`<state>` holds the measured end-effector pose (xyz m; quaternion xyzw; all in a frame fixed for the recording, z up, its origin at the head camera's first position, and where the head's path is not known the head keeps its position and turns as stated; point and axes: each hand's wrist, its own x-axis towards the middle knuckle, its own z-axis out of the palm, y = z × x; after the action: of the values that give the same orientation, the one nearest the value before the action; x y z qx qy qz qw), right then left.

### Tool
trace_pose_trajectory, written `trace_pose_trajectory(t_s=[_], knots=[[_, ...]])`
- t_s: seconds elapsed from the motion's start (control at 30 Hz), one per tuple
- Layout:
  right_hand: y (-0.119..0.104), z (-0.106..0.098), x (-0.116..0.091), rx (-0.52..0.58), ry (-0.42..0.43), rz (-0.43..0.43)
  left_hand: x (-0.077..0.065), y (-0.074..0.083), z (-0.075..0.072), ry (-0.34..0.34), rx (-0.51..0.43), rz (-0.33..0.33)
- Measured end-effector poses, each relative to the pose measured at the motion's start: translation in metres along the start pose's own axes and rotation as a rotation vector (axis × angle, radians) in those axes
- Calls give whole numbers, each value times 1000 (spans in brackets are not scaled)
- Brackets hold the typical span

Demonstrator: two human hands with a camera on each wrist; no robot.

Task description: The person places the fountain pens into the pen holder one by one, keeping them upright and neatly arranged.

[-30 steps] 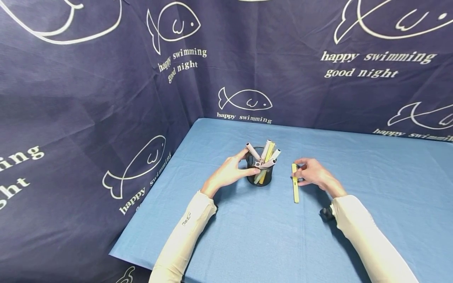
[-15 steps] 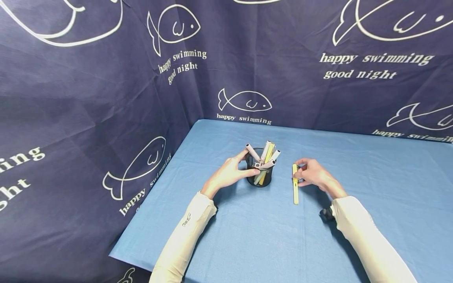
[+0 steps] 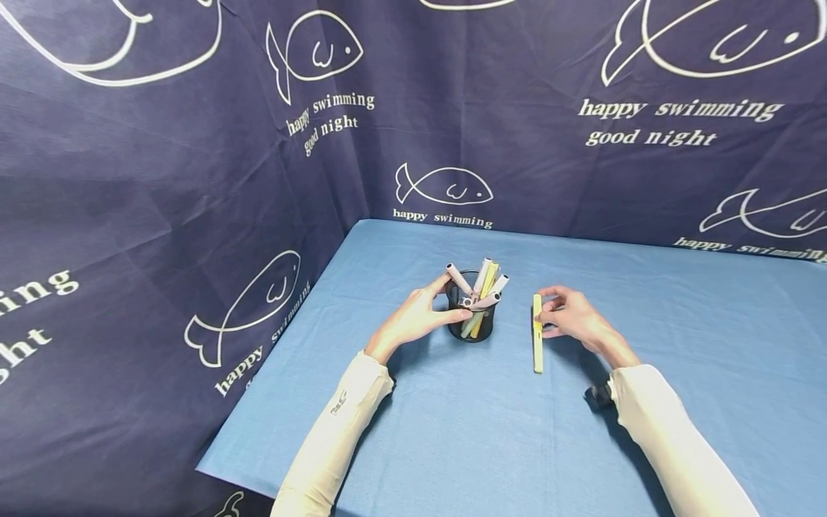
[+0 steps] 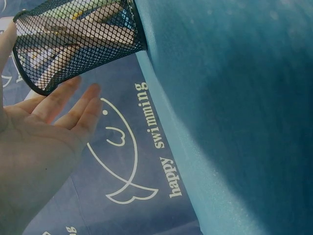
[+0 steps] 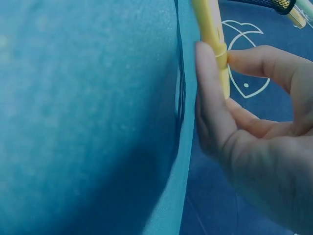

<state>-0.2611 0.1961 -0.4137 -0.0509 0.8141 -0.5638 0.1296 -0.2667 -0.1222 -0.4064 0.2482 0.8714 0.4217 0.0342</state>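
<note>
A black mesh pen holder stands upright on the blue table, filled with several white-capped markers and a yellow one. My left hand holds it by the rim, thumb on the near side and fingers around the far side. In the left wrist view the mesh wall shows above the left hand. To the right, my right hand pinches a yellow marker between thumb and fingers. The right wrist view shows the thumb and fingers of the right hand on opposite sides of this yellow marker.
Blue cloth covers the table, whose left edge runs diagonally down. Dark blue curtains printed with white fish hang behind and to the left. A small black device sits under the right wrist.
The yellow marker in my right hand has turned slightly, its far end shifting a little away. My left hand stays on the pen holder. The head view has shifted slightly.
</note>
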Motion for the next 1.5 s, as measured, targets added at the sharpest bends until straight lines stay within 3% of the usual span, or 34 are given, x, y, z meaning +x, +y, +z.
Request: trace_pose_trajectory(t_s=[0.2,0.5,0.7,1.23,1.5], knots=[[4,0,-4,119,38,-121,0,1,0,3,2,-9],[-1,-2,-15,170,104,-287,0,0,0,1,-2,-11],[-6,-2,-19,271,119,-384,0,0,-1,1,-9,-3],[-18,-3,-23,359,171,-480,1,0,-1,-2,-5,0],[-26,-4,-25,349,194,-523,0,-1,0,2,-4,-3]])
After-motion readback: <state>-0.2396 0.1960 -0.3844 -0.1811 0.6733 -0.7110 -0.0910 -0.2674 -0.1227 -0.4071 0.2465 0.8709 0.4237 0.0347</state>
